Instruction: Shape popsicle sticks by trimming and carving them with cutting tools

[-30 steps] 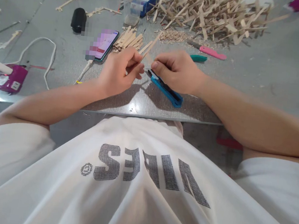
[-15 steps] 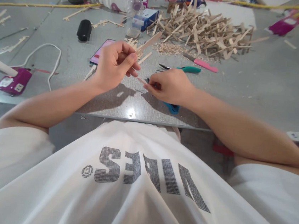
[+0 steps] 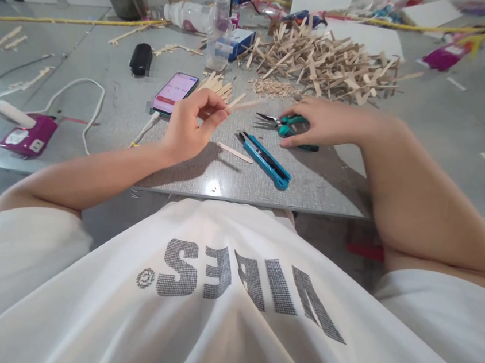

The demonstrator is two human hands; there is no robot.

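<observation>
My left hand (image 3: 194,123) pinches a flat wooden craft stick (image 3: 247,104) that points right, slightly blurred. On the right, my right hand (image 3: 324,122) hangs over green-handled pliers (image 3: 283,129), thumb and fingers apart on either side of the handles; firm contact cannot be made out. Between the hands, a single craft stick (image 3: 234,153) lies on the table beside a blue utility knife (image 3: 268,161). Just beyond my left hand is a bunch of craft sticks (image 3: 215,85), next to a lit phone (image 3: 176,91).
A large heap of wooden sticks (image 3: 324,63) stands at the back, with wood chips (image 3: 273,88) before it. Also around are a clear bottle (image 3: 219,34), a black case (image 3: 141,59), a purple power adapter (image 3: 30,135) with a white cable, and the table's front edge.
My right hand has let go of a small stick, which now lies on the table, and has moved right to the pliers. My left hand's stick has tipped lower.
</observation>
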